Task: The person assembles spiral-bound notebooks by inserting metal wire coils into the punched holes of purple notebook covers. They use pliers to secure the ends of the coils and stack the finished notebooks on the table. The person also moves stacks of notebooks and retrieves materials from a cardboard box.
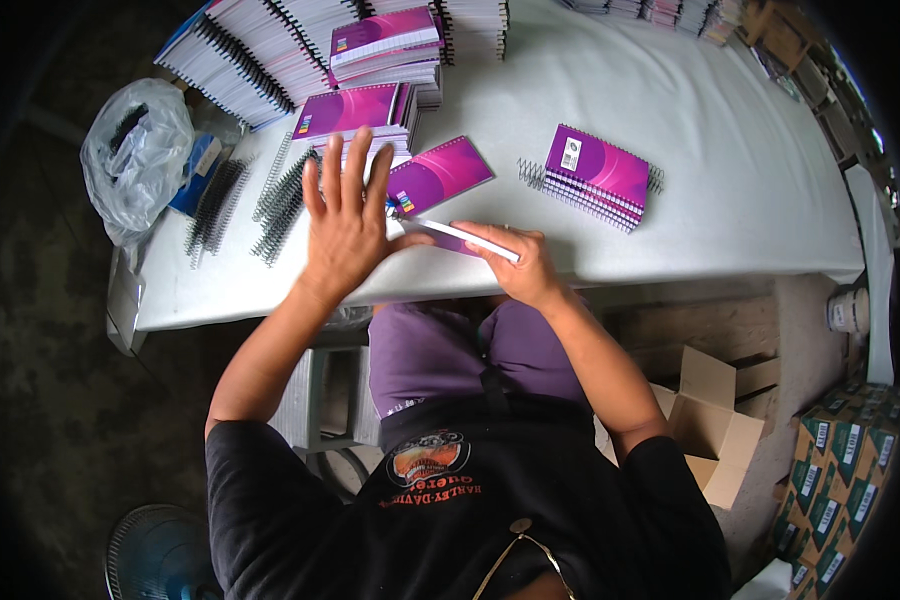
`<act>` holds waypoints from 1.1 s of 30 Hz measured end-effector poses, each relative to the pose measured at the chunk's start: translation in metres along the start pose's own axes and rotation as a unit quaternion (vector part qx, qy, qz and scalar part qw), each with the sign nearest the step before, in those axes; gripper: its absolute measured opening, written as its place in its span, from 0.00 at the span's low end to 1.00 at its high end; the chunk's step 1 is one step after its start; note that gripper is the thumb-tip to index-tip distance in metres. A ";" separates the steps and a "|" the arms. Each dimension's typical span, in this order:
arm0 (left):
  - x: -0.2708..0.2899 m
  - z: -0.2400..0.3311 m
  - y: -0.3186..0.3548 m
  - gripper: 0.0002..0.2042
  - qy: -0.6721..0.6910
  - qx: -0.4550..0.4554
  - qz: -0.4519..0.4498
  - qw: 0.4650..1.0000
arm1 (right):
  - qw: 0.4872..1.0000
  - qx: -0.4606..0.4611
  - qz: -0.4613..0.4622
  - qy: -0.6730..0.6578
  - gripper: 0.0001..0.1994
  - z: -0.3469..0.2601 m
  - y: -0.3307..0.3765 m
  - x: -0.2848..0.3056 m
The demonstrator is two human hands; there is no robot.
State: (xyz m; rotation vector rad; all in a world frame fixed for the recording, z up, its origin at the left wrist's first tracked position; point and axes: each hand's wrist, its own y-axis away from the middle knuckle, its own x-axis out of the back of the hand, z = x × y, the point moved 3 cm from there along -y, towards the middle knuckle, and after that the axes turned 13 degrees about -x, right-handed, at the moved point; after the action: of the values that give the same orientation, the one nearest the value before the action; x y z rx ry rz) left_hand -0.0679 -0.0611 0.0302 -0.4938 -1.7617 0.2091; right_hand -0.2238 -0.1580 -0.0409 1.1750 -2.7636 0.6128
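My right hand (526,264) pinches a thin purple-covered notebook (488,243) by its near end, tilted so its white page edge shows. My left hand (348,225) is raised over the table, fingers spread and palm flat, its thumb reaching close to the notebook's far end; I cannot tell whether it touches. Just beyond lies a flat purple notebook (450,172), partly behind the left fingers. Loose dark wire spirals (282,215) lie left of this hand. To the right is a small pile of purple spiral notebooks (600,172), with spiral ends sticking out both sides.
Purple notebook stacks (360,110) stand at the back, before rows of thick spiral-bound blocks (260,55). More spirals (217,210), a blue box (198,175) and a clear plastic bag (138,150) sit at left. Below right are an opened carton (705,425) and patterned boxes (835,490).
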 end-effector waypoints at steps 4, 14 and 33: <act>-0.059 0.050 0.081 0.51 -0.078 -0.189 -0.004 0.979 | 0.999 0.021 0.037 -0.004 0.17 -0.006 0.014 -0.013; -0.061 0.042 0.079 0.45 -0.008 -0.058 0.181 0.982 | 0.998 0.044 0.044 0.001 0.17 -0.002 0.021 -0.023; -0.007 -0.049 -0.041 0.17 0.439 0.020 -0.135 0.888 | 0.989 -0.111 -0.016 -0.096 0.14 0.000 0.004 0.014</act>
State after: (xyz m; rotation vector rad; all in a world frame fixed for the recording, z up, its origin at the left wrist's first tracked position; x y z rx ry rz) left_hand -0.0283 -0.1063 0.0521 -0.2384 -0.9092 -0.1660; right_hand -0.2363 -0.1652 -0.0387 1.2859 -2.8663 0.1908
